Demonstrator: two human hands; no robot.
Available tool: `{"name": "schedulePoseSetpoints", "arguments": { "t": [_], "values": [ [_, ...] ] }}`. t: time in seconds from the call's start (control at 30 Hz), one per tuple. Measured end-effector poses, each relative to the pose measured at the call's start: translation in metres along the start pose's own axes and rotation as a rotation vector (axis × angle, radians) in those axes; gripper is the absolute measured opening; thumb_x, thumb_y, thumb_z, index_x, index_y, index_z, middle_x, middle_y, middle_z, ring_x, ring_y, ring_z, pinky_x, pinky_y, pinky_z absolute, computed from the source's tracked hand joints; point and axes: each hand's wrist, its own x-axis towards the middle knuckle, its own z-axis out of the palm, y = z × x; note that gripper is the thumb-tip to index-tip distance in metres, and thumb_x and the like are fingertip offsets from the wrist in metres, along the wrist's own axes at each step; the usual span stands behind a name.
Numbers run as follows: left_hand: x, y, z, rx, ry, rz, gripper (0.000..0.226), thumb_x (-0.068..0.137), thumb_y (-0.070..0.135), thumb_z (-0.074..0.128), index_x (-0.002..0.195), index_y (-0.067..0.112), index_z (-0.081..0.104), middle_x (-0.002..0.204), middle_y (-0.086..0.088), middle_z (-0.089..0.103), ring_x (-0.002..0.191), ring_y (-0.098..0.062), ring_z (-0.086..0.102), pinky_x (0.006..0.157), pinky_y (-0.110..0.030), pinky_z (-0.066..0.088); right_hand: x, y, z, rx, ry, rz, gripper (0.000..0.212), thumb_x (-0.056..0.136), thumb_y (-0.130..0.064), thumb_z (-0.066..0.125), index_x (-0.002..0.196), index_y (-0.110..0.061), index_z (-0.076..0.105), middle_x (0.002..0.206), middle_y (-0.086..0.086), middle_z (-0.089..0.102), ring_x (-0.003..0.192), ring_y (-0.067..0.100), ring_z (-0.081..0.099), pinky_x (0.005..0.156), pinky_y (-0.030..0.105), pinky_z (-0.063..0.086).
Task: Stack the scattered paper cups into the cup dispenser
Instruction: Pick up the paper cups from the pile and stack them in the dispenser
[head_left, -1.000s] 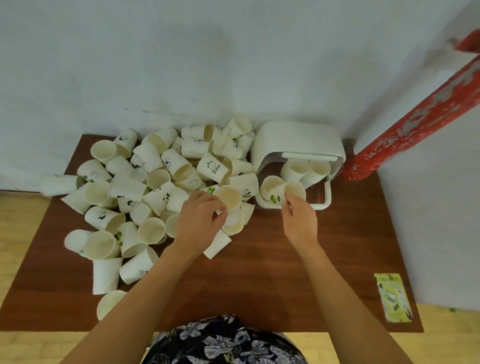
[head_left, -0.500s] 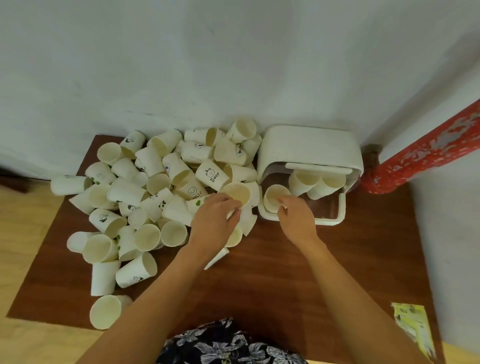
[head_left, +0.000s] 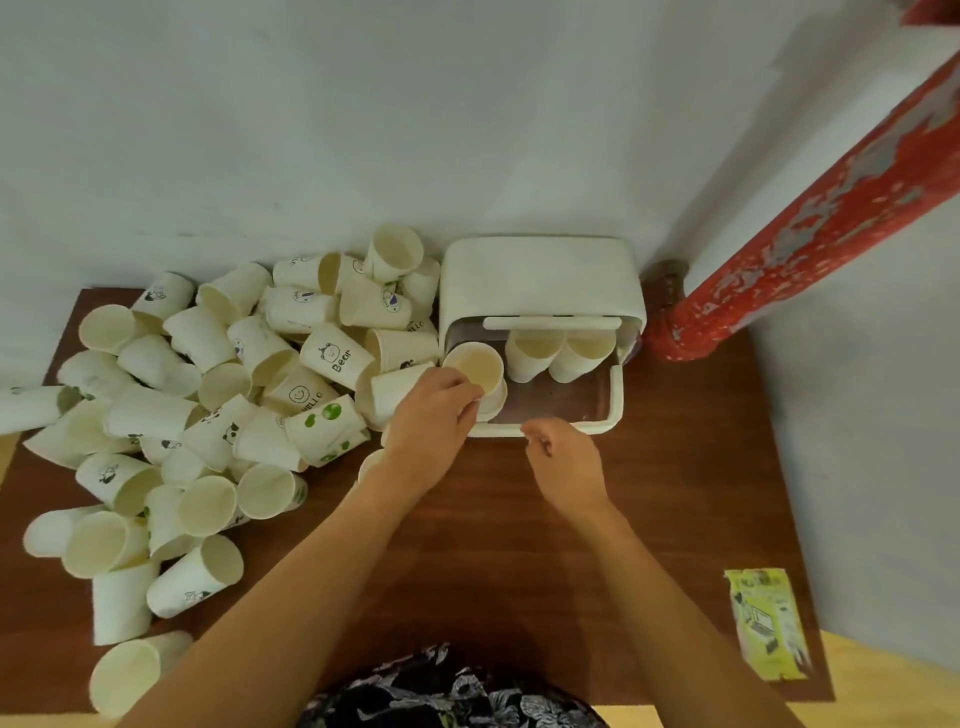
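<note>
Left hand (head_left: 434, 415) grips a paper cup (head_left: 475, 366), its mouth tilted toward the viewer, at the left end of the white cup dispenser (head_left: 540, 275). Right hand (head_left: 563, 454) hangs just before the dispenser's front rim, fingers loosely curled, holding nothing. Two further cups (head_left: 561, 353) sit inside the dispenser. The scattered cups (head_left: 218, 415) heap on the left half of the dark wooden table (head_left: 519, 545), against a pale wall (head_left: 363, 130). A red pillar (head_left: 810, 228) rises at right; a yellow-green packet (head_left: 766, 621) lies near the table's right edge.

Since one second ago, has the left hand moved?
Yes. The left hand moved right, from the cup pile to the white cup dispenser, holding a cup.
</note>
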Motion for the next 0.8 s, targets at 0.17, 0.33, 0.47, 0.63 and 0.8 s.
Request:
{"name": "schedulePoseSetpoints", "arguments": {
  "t": [0.17,0.33,0.47,0.63,0.8],
  "values": [
    [-0.004,-0.002,0.004,0.009,-0.053,-0.054,0.024,0.088,0.017,0.065,0.111,0.015,0.069,0.115,-0.001,0.063,0.111,-0.019,0.053,0.084,-0.032,0.047,0.001,0.001,0.003,0.038,-0.015,0.024,0.025,0.098,-0.017,0.052,0.117,-0.020,0.068,0.116,-0.005,0.067,0.106,0.011,0.061,0.093,0.029,0.051],
    [-0.021,-0.024,-0.007,0.073,-0.025,-0.217,0.019,0.091,0.021,0.058,0.107,0.018,0.069,0.108,0.004,0.065,0.101,-0.018,0.057,0.075,-0.032,0.049,0.000,-0.013,0.016,0.037,-0.075,-0.004,0.026,0.096,-0.015,0.052,0.117,-0.019,0.068,0.114,-0.005,0.067,0.103,0.012,0.060,0.087,0.023,0.045],
    [-0.041,-0.048,-0.023,0.100,0.029,-0.340,0.019,0.090,0.022,0.058,0.105,0.020,0.069,0.108,0.005,0.064,0.101,-0.017,0.056,0.073,-0.033,0.048,-0.002,-0.029,0.032,0.032,-0.183,-0.021,0.027,0.095,-0.016,0.053,0.117,-0.019,0.067,0.116,-0.004,0.067,0.101,0.014,0.061,0.089,0.028,0.048],
    [-0.062,-0.083,-0.036,0.295,-0.090,-0.469,0.044,0.084,0.021,0.061,0.128,0.019,0.055,0.133,-0.007,0.051,0.120,-0.031,0.045,0.092,-0.046,0.043,-0.006,-0.053,0.058,-0.030,-0.312,-0.054,0.031,0.095,-0.019,0.051,0.124,-0.021,0.062,0.118,-0.001,0.064,0.103,0.016,0.060,0.088,0.031,0.047],
    [-0.071,-0.102,-0.041,0.266,-0.125,-0.624,0.064,0.082,0.018,0.062,0.141,0.020,0.038,0.142,-0.013,0.036,0.124,-0.037,0.038,0.096,-0.051,0.042,-0.015,-0.071,0.085,-0.116,-0.331,-0.179,0.040,0.092,-0.014,0.052,0.130,-0.024,0.055,0.129,-0.003,0.054,0.112,0.019,0.054,0.092,0.037,0.048]
  ]
}}
